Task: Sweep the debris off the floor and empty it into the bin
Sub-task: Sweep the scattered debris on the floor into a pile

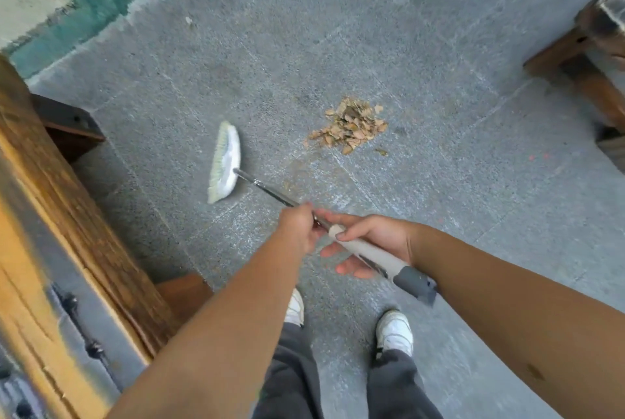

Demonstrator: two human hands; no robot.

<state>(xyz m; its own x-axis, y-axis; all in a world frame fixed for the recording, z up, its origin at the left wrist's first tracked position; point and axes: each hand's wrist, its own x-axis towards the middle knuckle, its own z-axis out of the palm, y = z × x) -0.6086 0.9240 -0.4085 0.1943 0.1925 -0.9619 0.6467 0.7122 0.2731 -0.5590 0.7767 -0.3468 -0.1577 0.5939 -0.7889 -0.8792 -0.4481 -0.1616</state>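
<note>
Head view: both hands grip the broom [270, 191] at lower centre, the left hand [297, 229] curled round the metal shaft and the right hand [372, 242] wrapped on the grey grip behind it. The brush head [225, 166] lies at centre left on the floor [439, 46]. The leaves [350, 126] sit piled right of it, well apart, with wooden benches [61, 202] at the frame's left and right edges.

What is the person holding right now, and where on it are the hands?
A broom. The left hand grips the metal shaft just below the handle sleeve; the right hand holds the pale handle sleeve near the top end.
</note>
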